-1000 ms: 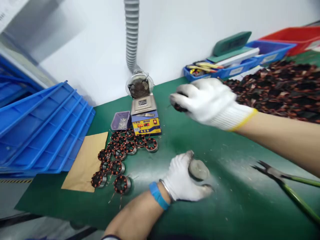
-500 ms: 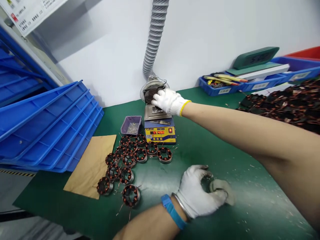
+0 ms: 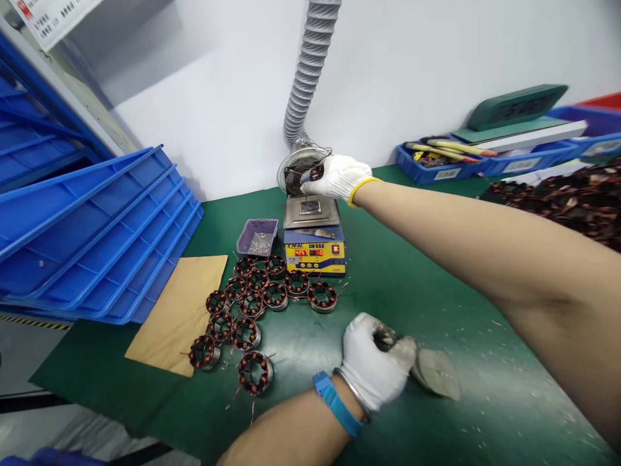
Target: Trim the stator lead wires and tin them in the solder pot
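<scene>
My right hand (image 3: 337, 176), in a white glove with a yellow cuff, is closed on a copper-wound stator ring (image 3: 317, 172). It holds the ring above the steel top (image 3: 295, 214) of a blue and yellow solder pot (image 3: 315, 254), in front of the round mouth of an exhaust duct. My left hand (image 3: 376, 362), gloved and wearing a blue wristband, is low over the table with its fingers curled together. Their tips are dark, and anything between them is hidden. Beside its thumb lies a grey, roundish, flat piece (image 3: 439, 373) whose kind is unclear.
Several stator rings (image 3: 255, 373) stand left of the pot, near brown paper (image 3: 179, 314). A purple tray (image 3: 258, 238) holds small metal bits. Blue bins (image 3: 97, 239) lean at left. At right are a tool bin (image 3: 436, 169) and a large pile of wound parts (image 3: 563, 204).
My right hand has lifted and turned, bringing the stator ring into sight and uncovering the pot's top. My left fingers have closed and drawn left, off the grey piece. The view has shifted slightly.
</scene>
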Demonstrator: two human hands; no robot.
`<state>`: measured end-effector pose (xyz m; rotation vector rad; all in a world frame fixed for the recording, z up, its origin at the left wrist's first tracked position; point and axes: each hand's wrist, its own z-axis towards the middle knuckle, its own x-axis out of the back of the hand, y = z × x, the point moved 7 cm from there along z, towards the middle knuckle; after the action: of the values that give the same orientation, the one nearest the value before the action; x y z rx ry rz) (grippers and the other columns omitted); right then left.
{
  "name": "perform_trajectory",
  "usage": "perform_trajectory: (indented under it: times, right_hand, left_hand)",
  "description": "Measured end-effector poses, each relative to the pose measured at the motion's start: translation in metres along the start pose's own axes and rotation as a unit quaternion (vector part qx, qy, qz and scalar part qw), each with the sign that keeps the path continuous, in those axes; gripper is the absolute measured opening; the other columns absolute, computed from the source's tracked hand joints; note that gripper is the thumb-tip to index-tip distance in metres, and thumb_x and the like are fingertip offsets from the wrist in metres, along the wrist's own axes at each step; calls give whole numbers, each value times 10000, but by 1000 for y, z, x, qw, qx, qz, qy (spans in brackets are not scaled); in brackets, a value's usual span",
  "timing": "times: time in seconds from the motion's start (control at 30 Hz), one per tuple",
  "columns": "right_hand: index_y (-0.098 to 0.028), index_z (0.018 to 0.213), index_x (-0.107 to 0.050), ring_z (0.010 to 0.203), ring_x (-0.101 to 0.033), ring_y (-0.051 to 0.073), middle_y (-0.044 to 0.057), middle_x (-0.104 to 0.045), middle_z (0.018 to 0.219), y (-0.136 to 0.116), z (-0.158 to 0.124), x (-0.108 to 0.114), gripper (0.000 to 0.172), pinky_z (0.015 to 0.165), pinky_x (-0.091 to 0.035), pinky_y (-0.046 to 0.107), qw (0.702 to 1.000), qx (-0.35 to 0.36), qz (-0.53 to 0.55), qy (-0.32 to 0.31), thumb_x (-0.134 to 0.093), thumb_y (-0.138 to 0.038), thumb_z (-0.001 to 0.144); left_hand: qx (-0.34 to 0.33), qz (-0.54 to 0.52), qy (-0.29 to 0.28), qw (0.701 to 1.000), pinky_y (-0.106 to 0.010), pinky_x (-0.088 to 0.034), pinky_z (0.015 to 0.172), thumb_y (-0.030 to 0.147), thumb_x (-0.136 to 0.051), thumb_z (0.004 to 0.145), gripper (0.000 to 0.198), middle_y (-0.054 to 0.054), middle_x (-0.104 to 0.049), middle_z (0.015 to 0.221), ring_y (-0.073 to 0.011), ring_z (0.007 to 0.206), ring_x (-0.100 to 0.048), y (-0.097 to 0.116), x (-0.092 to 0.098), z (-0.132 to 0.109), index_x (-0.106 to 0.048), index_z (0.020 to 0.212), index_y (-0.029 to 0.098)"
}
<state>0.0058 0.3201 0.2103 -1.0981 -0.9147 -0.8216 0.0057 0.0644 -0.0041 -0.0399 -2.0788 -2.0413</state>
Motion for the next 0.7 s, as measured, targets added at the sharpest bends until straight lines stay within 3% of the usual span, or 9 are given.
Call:
perform_trajectory:
  times: [0.2, 0.33, 0.43, 0.6, 0.7]
  right_hand:
    - [-114, 1122, -721, 1096, -687, 352, 204, -737, 1176, 1, 2, -18, 552, 926, -562, 466, 1000, -6, 17, 6, -714, -576, 819]
    - [-131, 1094, -727, 1077, -703, 366, 189, -742, 1111, 2, -2, -34, 514, 912, -567, 496, 1000, -4, 24, 11, -752, -528, 768]
    - [-136, 1102, -728, 1074, -709, 376, 188, -739, 1105, 1, -4, -39, 513, 914, -563, 522, 999, -1, 33, 17, -763, -504, 747]
    - [-121, 1112, -730, 1083, -698, 373, 183, -744, 1125, 5, -9, -13, 539, 940, -554, 543, 995, -4, 93, 46, -765, -513, 744]
    - [-131, 1110, -732, 969, -708, 314, 132, -756, 1010, 15, -26, 10, 539, 906, -577, 517, 988, 3, 141, 69, -753, -547, 767]
  left_hand:
    - [-13, -5, 3, 1000, -323, -521, 826, 243, -770, 776, 214, -17, -646, 892, -175, 831, -618, -12, -2, -2, -621, 921, 189]
    - [-2, -27, -7, 1000, -375, -563, 945, 220, -781, 778, 471, -80, -706, 1096, -204, 973, -671, -13, -4, -3, -622, 1217, 155]
    - [16, -33, -19, 999, -399, -575, 973, 210, -796, 771, 597, -100, -720, 1141, -217, 1000, -690, -13, -6, -2, -592, 1328, 143]
    - [10, -27, -23, 999, -418, -575, 990, 191, -801, 762, 610, -121, -727, 1160, -236, 1027, -696, -9, -6, -2, -606, 1336, 131]
    - [15, -29, -21, 999, -407, -576, 989, 175, -801, 757, 622, -124, -731, 1164, -232, 1036, -703, -10, -5, -2, -599, 1344, 125]
